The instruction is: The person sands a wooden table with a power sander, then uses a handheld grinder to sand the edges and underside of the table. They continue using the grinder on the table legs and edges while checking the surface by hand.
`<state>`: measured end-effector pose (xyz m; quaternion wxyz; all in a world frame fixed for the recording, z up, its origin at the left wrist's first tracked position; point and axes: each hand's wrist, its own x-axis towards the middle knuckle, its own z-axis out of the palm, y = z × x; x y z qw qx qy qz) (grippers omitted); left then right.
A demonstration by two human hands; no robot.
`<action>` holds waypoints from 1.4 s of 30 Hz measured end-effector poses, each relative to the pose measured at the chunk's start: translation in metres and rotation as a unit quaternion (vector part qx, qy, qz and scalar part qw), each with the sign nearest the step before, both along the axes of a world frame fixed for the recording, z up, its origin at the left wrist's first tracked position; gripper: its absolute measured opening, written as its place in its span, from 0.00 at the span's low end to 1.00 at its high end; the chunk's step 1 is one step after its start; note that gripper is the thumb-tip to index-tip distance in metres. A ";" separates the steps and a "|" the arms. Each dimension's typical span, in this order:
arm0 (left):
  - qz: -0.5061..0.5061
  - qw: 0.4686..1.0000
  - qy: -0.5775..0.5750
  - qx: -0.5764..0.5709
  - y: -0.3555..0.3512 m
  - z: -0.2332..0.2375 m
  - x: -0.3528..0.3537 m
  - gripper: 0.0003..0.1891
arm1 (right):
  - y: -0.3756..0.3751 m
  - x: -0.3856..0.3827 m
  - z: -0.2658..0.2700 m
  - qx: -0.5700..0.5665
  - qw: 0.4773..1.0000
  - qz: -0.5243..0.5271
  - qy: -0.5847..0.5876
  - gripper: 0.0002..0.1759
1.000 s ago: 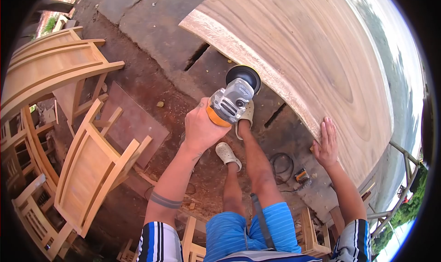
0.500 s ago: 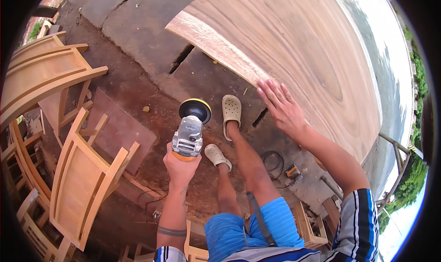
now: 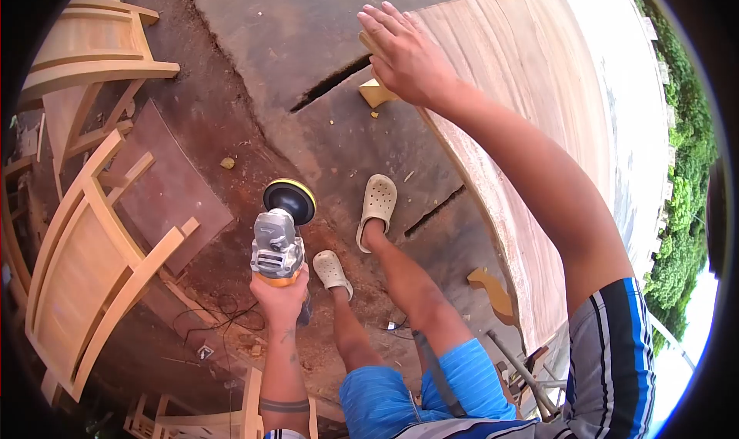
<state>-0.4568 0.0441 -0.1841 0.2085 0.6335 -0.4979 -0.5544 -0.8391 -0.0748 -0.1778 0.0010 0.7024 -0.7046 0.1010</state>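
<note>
My left hand (image 3: 279,297) is wrapped around the rear of a grey power sander (image 3: 277,243) with a round black pad edged in yellow. The tool is held low over the floor, away from the wood. My right hand (image 3: 412,58) is open, its fingers stretched out at the far left corner of a large wooden tabletop (image 3: 531,77). Whether the palm presses on the wood is hidden. The tabletop has wavy grain and a pale, rough edge. Beneath it, curved wooden legs (image 3: 493,293) show.
Wooden chair frames (image 3: 92,262) crowd the left side. A flat reddish board (image 3: 165,185) lies on the floor near them, with cords (image 3: 223,316) below it. Dark slots (image 3: 331,85) cut the concrete floor. Metal bars (image 3: 523,373) stand at the lower right.
My right hand has moved from the near edge to the tabletop's far left corner. My view has shifted, revealing the curved legs. The sander stays in my left hand.
</note>
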 end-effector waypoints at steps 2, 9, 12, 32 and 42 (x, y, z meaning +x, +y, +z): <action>0.029 0.999 0.015 -0.010 0.002 -0.017 0.000 0.24 | -0.024 -0.008 0.002 0.029 0.998 0.018 -0.060 0.26; 0.112 0.937 0.303 0.134 -0.009 -0.063 -0.034 0.20 | 0.018 -0.038 -0.001 -0.088 0.988 -0.104 -0.067 0.23; 0.140 0.889 0.408 0.153 -0.018 -0.067 -0.077 0.18 | 0.024 -0.035 0.004 -0.078 0.981 -0.156 -0.081 0.23; 0.134 0.681 0.582 0.423 -0.002 -0.050 -0.208 0.22 | 0.020 -0.031 0.006 -0.078 0.985 -0.143 -0.061 0.23; 0.112 0.659 0.579 0.466 -0.028 -0.043 -0.195 0.22 | 0.024 -0.033 0.006 -0.078 0.986 -0.137 -0.054 0.23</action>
